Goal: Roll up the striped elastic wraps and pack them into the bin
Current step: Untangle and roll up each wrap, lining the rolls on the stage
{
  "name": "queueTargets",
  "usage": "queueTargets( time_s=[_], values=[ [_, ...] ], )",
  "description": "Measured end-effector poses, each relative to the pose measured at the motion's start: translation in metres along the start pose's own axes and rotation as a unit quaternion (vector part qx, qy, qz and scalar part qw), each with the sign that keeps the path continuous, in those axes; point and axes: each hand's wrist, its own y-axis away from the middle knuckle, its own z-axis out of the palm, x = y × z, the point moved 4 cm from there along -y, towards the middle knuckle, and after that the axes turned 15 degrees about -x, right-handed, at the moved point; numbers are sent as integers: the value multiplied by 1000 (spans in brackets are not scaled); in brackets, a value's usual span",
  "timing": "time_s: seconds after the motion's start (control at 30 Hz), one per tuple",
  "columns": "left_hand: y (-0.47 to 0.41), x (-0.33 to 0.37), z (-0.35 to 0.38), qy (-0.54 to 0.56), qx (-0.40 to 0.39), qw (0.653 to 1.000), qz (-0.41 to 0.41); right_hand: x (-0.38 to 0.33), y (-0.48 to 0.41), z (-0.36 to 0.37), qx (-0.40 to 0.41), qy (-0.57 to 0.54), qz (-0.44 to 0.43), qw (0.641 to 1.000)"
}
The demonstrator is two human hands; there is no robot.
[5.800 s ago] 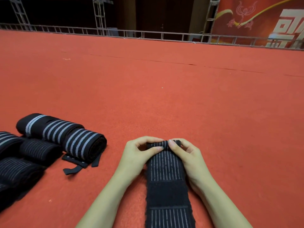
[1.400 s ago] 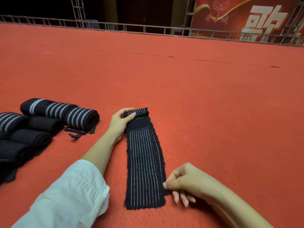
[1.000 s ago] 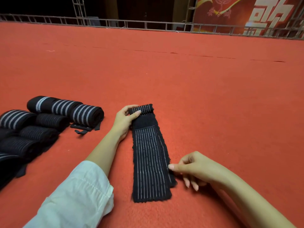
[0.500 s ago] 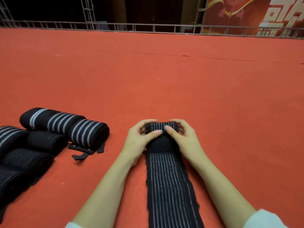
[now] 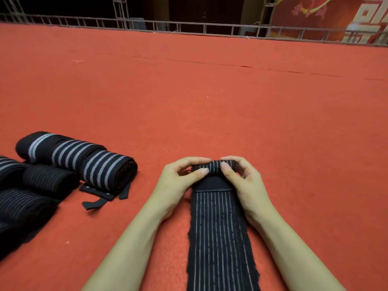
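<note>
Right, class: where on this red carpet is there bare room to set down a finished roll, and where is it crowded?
Bare red carpet lies right of the right hand and beyond both hands up to the metal railing. Crowded: the left edge, where rolled black striped wraps cluster. The flat black striped elastic wrap fills the strip between the forearms.

two bare forearms, left hand [image 5: 176, 181] and right hand [image 5: 249, 183] ungloved.

We see one black striped wrap [image 5: 218, 238] flat on the carpet, its 12 o'clock end rolled. Finished rolls [image 5: 73, 156] lie at 9 o'clock.
</note>
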Motion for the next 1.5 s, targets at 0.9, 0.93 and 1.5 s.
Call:
queueTargets(
  time_s=[0.9,0.93,1.5],
  values=[
    [-1,1,5,-50,-18,999,9,1,2,5,-28,15,8,999],
    [-2,0,5,-49,-25,998,7,2,1,4,-28,21,3,999],
    [-3,-7,12,9,-48,998,-34,9,1,11,-54,-38,46,997]
  ],
)
